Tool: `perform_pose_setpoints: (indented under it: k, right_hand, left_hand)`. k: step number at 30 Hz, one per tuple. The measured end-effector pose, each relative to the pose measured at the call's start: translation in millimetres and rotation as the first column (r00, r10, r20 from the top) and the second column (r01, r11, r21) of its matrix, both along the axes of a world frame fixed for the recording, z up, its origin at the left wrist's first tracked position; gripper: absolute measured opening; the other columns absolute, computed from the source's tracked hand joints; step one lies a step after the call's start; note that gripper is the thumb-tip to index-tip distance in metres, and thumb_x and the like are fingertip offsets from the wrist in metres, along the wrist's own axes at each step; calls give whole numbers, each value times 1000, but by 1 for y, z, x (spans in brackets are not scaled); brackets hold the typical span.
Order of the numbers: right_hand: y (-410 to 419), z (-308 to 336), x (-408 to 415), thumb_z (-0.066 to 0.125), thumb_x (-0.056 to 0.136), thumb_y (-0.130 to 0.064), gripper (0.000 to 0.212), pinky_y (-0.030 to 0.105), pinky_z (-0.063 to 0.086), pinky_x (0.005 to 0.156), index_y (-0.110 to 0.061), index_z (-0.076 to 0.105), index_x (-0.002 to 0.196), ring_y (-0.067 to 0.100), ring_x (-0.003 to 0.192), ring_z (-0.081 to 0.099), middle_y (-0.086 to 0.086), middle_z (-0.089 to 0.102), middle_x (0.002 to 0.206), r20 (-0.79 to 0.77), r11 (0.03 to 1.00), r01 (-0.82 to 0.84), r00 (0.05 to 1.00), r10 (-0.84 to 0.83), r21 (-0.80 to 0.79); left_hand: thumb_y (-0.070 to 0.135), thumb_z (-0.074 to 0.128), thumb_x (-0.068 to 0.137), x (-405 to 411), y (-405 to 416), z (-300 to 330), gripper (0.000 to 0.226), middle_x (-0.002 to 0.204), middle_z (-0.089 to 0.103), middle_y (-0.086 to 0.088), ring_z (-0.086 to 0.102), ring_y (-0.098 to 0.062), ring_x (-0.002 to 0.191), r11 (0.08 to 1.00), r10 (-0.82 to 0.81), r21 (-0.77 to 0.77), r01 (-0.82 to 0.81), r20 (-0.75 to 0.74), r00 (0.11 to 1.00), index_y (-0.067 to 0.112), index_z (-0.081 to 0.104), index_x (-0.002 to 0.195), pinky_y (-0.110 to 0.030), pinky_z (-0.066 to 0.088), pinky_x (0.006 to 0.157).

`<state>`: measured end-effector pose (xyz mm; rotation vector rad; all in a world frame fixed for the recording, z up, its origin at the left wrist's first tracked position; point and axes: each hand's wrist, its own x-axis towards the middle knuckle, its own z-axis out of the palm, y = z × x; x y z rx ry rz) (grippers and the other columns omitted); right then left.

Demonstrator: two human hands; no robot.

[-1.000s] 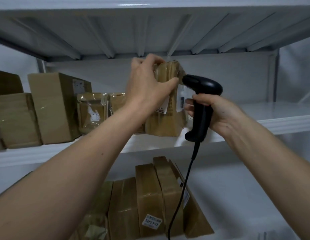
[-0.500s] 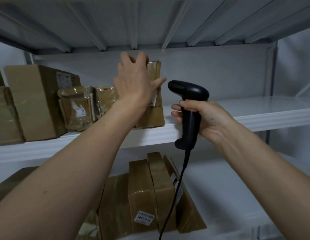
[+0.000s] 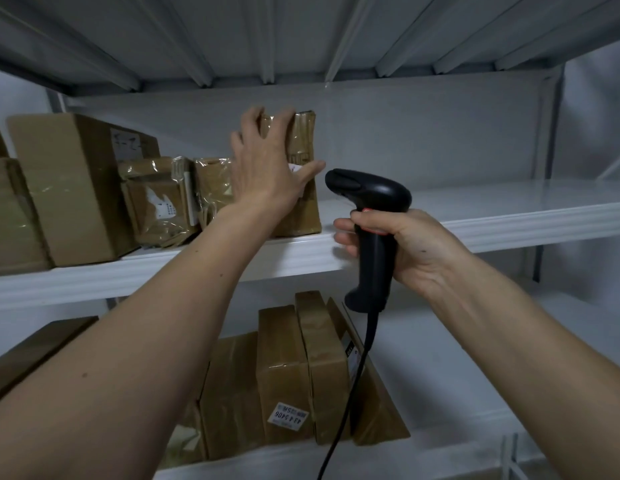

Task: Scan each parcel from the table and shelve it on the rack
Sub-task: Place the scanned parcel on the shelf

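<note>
Brown taped parcel (image 3: 303, 174) stands upright, long axis vertical, on the rack's middle shelf (image 3: 474, 220); the left hand (image 3: 263, 168) rests spread-fingered against it. Right hand (image 3: 402, 244) grips one black scanner (image 3: 370, 223), muzzle pointing left.

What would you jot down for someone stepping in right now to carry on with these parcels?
Left hand: open, fingers spread against the upright parcel standing on the middle shelf, right of the other parcels there.
Right hand: grips the black scanner by its handle, just in front of the shelf edge.
Done: this parcel is on the rack; more parcels stand on the lower shelf.
Left: let go, return to the table for the next parcel. The table is out of view.
</note>
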<state>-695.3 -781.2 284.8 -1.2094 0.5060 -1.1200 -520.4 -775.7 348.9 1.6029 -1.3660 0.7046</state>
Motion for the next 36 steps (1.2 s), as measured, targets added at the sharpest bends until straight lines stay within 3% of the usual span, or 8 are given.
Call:
perform_pose_setpoints:
  k: [7, 11, 14, 17, 24, 27, 31, 36]
  right_hand:
    - [14, -17, 4, 67, 83, -3, 21, 33, 58, 82, -3, 65, 103, 25, 90, 72, 16, 74, 96, 28, 997, -72, 997, 73, -26]
    - [25, -47, 23, 66, 84, -4, 17, 32, 57, 81, -6, 66, 101, 22, 87, 72, 12, 75, 94, 8, 991, -133, 991, 133, -8]
    - [37, -80, 45, 65, 83, -4, 20, 31, 58, 79, -7, 66, 103, 21, 83, 72, 13, 75, 95, -34, 974, -228, 973, 228, 16]
    - [57, -119, 68, 69, 75, -6, 36, 31, 58, 74, -5, 64, 110, 21, 80, 71, 15, 74, 95, -55, 941, -328, 941, 333, 83]
    - [135, -208, 137, 71, 76, -2, 21, 32, 54, 72, -3, 68, 97, 26, 77, 66, 21, 69, 89, -182, 898, -375, 890, 418, 230]
    - [173, -235, 171, 71, 79, 1, 4, 45, 51, 83, -3, 69, 79, 31, 80, 60, 29, 65, 89, -265, 886, -359, 860, 437, 293]
    - [230, -260, 230, 72, 78, 2, 15, 53, 48, 94, -8, 70, 68, 32, 78, 63, 17, 68, 76, -368, 896, -313, 830, 419, 315]
    - [302, -279, 314, 74, 78, 0, 10, 50, 51, 94, -10, 70, 78, 29, 80, 68, 8, 71, 73, -425, 891, -308, 795, 433, 334]
  left_hand:
    - [30, 74, 82, 1, 36, -32, 73, 146, 30, -9, 29, -24, 136, 994, -94, -58, 90, -73, 993, 25, 37, 144, -29, 33, 105]
    - [25, 71, 86, 9, 77, -92, 54, 132, 48, 1, 47, -9, 120, 976, -197, -132, 173, -194, 961, 21, 49, 134, -19, 40, 97]
    - [24, 69, 87, 23, 112, -144, 34, 117, 61, 7, 57, -4, 107, 978, -200, -116, 171, -320, 926, 23, 60, 120, -22, 49, 91]
    - [21, 71, 84, 41, 145, -200, 25, 105, 66, 9, 61, -2, 98, 994, -99, 7, 114, -442, 892, 22, 67, 109, -25, 52, 87]
    - [18, 73, 84, 106, 248, -310, 13, 85, 69, 9, 66, -11, 81, 934, 227, 357, 28, -650, 726, 26, 67, 91, -36, 56, 77]
    - [16, 72, 84, 134, 300, -333, 20, 81, 67, 10, 64, -10, 77, 879, 319, 477, 12, -606, 728, 33, 62, 83, -31, 54, 72]
    - [20, 72, 86, 183, 375, -353, 14, 91, 62, 13, 63, -8, 82, 812, 423, 581, -45, -534, 732, 26, 61, 93, -9, 43, 64]
    - [26, 69, 88, 252, 468, -373, 19, 98, 63, 5, 61, -15, 89, 735, 541, 665, -137, -451, 710, 20, 65, 106, -35, 52, 79]
